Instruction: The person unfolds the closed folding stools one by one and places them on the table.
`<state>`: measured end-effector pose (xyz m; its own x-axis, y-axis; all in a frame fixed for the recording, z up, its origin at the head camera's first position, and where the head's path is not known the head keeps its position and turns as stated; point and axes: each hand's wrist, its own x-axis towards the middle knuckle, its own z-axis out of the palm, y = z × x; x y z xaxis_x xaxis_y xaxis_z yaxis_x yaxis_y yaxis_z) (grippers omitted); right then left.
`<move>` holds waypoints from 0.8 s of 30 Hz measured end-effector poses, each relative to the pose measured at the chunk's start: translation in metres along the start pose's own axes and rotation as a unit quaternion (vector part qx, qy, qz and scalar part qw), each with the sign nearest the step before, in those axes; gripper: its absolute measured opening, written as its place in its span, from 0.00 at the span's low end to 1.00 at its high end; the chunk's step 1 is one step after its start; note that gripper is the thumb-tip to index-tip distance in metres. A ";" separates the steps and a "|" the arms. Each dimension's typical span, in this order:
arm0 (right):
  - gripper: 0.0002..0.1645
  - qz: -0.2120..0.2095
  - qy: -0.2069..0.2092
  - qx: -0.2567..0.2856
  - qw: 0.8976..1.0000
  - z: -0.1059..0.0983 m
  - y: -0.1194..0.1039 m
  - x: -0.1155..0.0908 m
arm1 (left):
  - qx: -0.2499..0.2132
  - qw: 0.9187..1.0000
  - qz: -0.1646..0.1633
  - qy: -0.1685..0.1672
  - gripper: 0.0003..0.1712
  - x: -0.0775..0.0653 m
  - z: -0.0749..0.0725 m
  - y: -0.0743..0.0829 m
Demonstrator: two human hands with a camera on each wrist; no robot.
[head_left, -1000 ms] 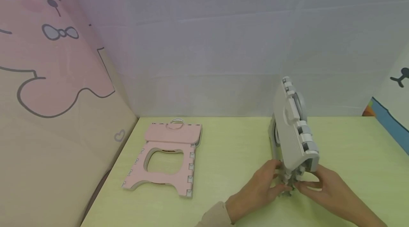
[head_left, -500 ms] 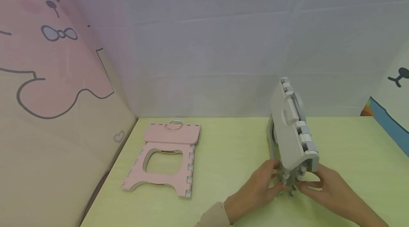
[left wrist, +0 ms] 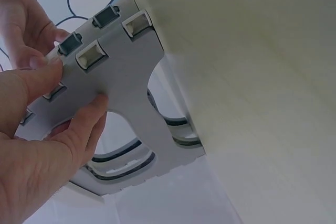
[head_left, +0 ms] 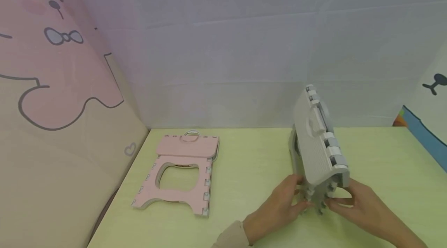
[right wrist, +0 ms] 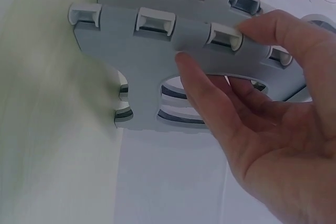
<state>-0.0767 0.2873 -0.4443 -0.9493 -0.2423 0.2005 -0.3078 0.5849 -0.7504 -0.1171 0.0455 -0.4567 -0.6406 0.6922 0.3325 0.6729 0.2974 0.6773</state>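
Observation:
A grey folding step stool (head_left: 316,151) stands on its edge toward the right of the table, partly unfolded, its ribbed top tilted. My left hand (head_left: 274,211) grips the stool's left leg panel (left wrist: 126,72), thumb at the hinged near edge and some fingers reaching into the cutout. On the other side, my right hand (head_left: 364,209) holds the right leg panel (right wrist: 144,64) in the same way, with some fingers in its cutout. A gap shows between the two panels. The far parts of the stool are hidden behind its top.
A pink folding step stool (head_left: 183,193) lies folded flat on the left of the pale green table (head_left: 251,162). White cloth (head_left: 227,58) hangs behind the table. A cartoon-printed cloth (head_left: 63,92) borders the left side, another printed cloth (head_left: 424,135) the right.
The grey stool's leg panels have spread further apart at the near end. My left hand has moved slightly left with its panel, my right hand slightly right. The pink stool stays put.

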 end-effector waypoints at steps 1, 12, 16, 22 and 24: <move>0.42 0.002 0.000 0.000 1.000 0.000 0.000 0.000 | -0.002 1.000 0.000 0.001 0.33 0.000 0.000 0.000; 0.41 -0.006 0.000 0.013 1.000 -0.003 0.004 -0.001 | -0.003 1.000 0.003 0.003 0.31 -0.004 -0.003 -0.003; 0.40 -0.016 0.000 0.014 1.000 -0.005 0.006 -0.001 | -0.002 1.000 0.007 0.005 0.31 -0.005 -0.004 -0.003; 0.39 0.002 -0.006 0.007 1.000 -0.008 0.008 -0.001 | 0.001 1.000 0.009 0.005 0.32 -0.006 -0.006 -0.005; 0.39 0.012 -0.006 0.003 1.000 -0.009 0.009 -0.002 | 0.001 1.000 0.009 0.003 0.32 -0.006 -0.007 -0.006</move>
<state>-0.0783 0.2996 -0.4458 -0.9556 -0.2371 0.1751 -0.2845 0.5867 -0.7582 -0.1193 0.0350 -0.4581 -0.6306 0.6938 0.3478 0.6846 0.2862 0.6704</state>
